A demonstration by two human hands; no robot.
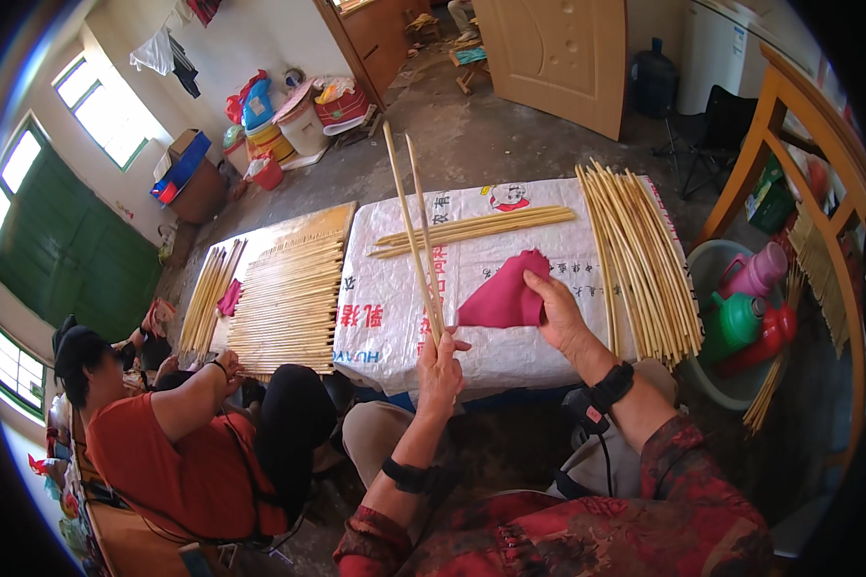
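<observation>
Single head view, looking down, close over lap-level white sack [510, 288]

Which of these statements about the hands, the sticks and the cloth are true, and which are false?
1. The left hand holds two long sticks. True.
2. The right hand rests on a blue cloth. False: the cloth is pink-red.
3. A large bundle of sticks lies to the right of the cloth. True.
4. The white sack under the cloth is bare of sticks. False: a small bundle lies across it.
5. Another person sits at the left. True.
</observation>
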